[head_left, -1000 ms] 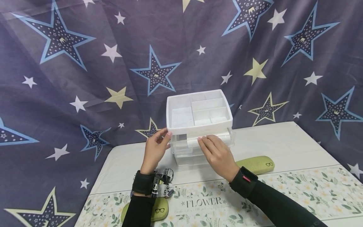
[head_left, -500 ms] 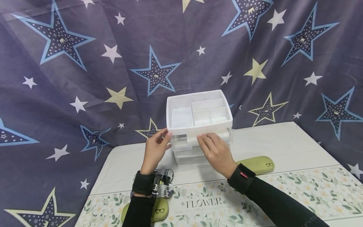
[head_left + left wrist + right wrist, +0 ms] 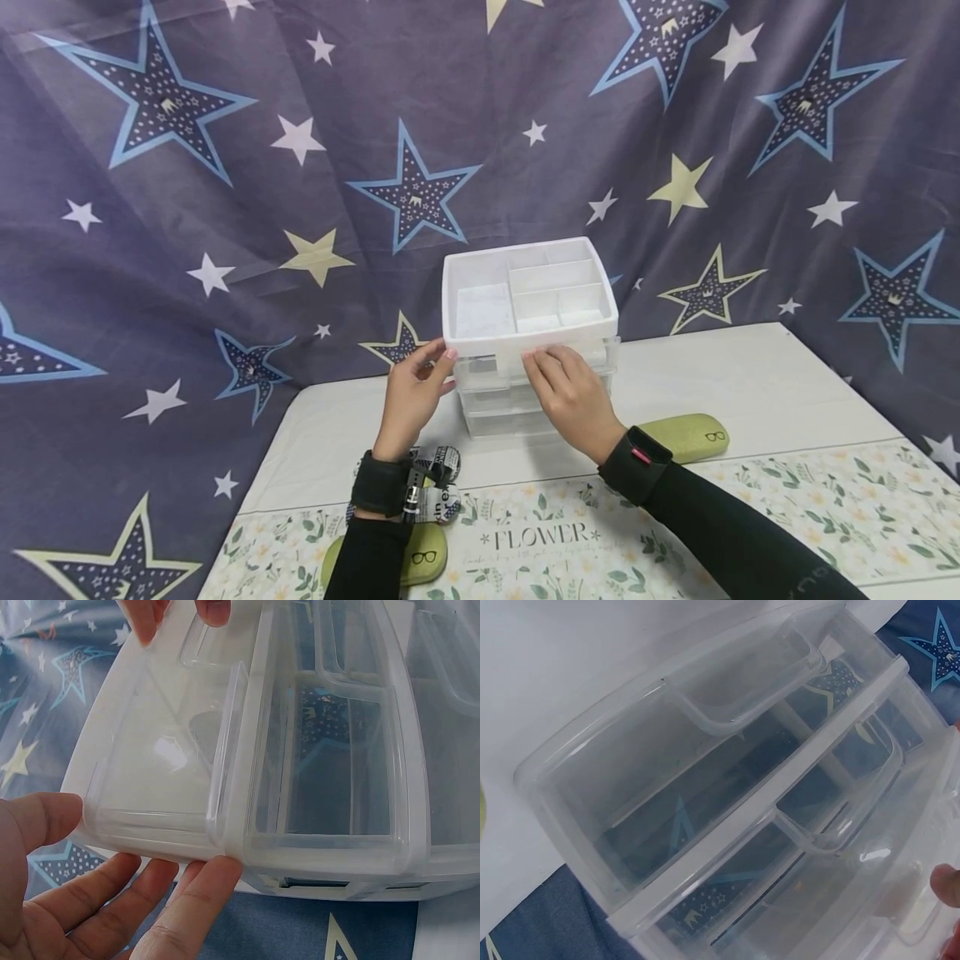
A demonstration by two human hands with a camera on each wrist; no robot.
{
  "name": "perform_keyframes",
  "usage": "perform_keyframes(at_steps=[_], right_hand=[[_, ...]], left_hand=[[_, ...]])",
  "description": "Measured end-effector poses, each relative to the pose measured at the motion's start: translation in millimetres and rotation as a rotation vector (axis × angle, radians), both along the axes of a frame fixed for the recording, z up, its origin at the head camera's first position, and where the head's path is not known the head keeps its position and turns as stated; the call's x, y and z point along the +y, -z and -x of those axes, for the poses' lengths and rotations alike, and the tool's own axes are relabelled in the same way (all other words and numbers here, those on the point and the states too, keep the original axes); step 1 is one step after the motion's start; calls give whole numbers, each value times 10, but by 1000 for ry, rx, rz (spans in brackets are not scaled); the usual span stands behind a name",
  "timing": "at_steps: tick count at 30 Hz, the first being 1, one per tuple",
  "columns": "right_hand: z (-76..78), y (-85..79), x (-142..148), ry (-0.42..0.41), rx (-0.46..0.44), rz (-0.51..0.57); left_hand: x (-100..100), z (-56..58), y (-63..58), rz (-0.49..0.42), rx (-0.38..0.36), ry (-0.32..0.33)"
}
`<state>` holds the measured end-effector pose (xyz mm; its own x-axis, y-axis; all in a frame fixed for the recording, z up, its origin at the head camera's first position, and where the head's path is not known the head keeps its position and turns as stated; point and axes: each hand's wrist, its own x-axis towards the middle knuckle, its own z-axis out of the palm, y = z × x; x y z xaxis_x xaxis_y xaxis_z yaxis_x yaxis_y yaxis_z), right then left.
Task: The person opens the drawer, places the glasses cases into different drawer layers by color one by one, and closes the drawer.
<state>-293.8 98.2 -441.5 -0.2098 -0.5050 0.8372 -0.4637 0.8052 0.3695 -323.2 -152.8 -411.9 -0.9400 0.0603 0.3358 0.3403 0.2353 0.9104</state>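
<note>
A white storage drawer unit with clear drawers and a divided top tray stands on the table. My left hand grips its left front corner, with the thumb at the upper edge and the fingers along the side. My right hand presses its fingertips against the front of the top drawer, close to the handle cutout. Something white fills much of that drawer. In the right wrist view, only fingertips of the right hand show beside the drawer front. The lower drawers look through to the backdrop.
A green glasses case lies right of the unit, and another green case lies partly under my left forearm. A black-and-white printed bundle sits by my left wrist. A star-patterned curtain hangs behind the table.
The top drawer has slid back into the unit, its front now nearly level with the frame. My right hand moved slightly away from me with it; my left hand stayed at the corner.
</note>
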Motion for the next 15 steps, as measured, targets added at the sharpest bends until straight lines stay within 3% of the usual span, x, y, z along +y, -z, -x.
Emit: perform_keyframes(at_steps=[15], right_hand=[[87,18,2,-5,19,7]], left_hand=[[14,13,21,1,2,-1]])
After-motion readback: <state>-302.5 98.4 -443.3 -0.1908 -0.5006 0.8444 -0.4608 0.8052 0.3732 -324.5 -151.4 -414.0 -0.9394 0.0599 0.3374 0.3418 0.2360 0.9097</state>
